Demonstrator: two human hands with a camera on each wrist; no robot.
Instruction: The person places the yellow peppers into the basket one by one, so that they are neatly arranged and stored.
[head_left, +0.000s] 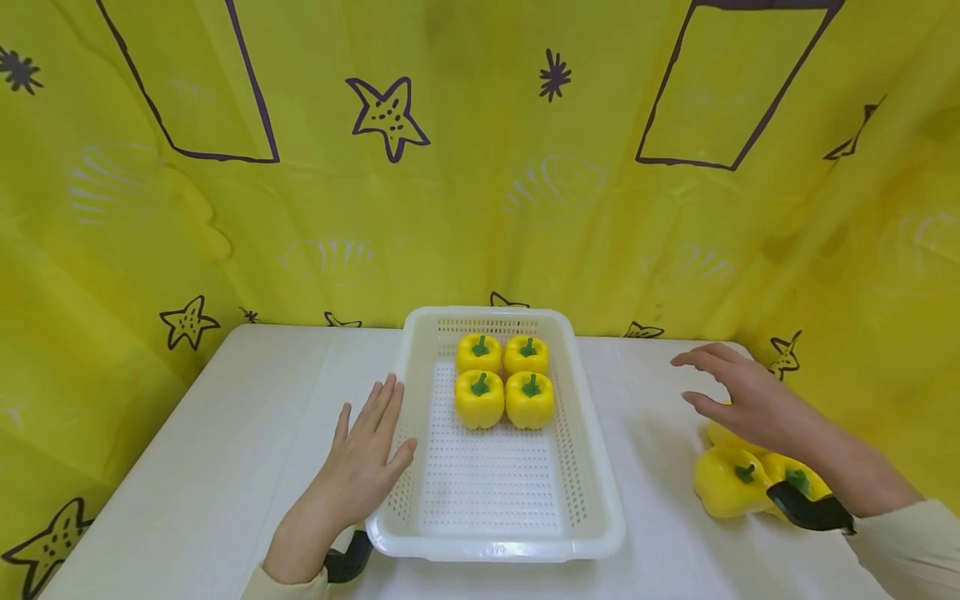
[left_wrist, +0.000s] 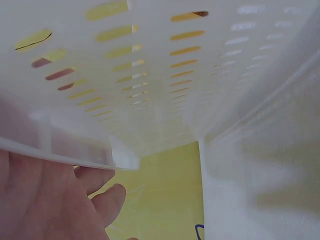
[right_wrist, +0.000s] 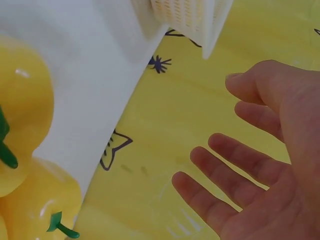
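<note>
A white plastic basket [head_left: 611, 508] with slotted walls stands on the table, and in its far half sit several yellow bell peppers [head_left: 480, 400] with green stems, in two rows. My left hand [head_left: 360, 467] rests on the basket's left rim, fingers straight and pointing away. From the left wrist view, the palm side of that hand [left_wrist: 45, 200] lies along the rim, outside the slotted wall [left_wrist: 165, 110]. On the right, my right hand [head_left: 738, 396] hovers with fingers spread, holding nothing, partly over more yellow bell peppers [head_left: 727, 483]. These peppers [right_wrist: 45, 195] also show beside the hand in the right wrist view.
The white table [head_left: 225, 467] extends on both sides of the basket. A yellow curtain [head_left: 465, 225] printed with starfish and shells hangs right behind the table and along its sides. Dark wrist straps [head_left: 810, 510] sit by both sleeves.
</note>
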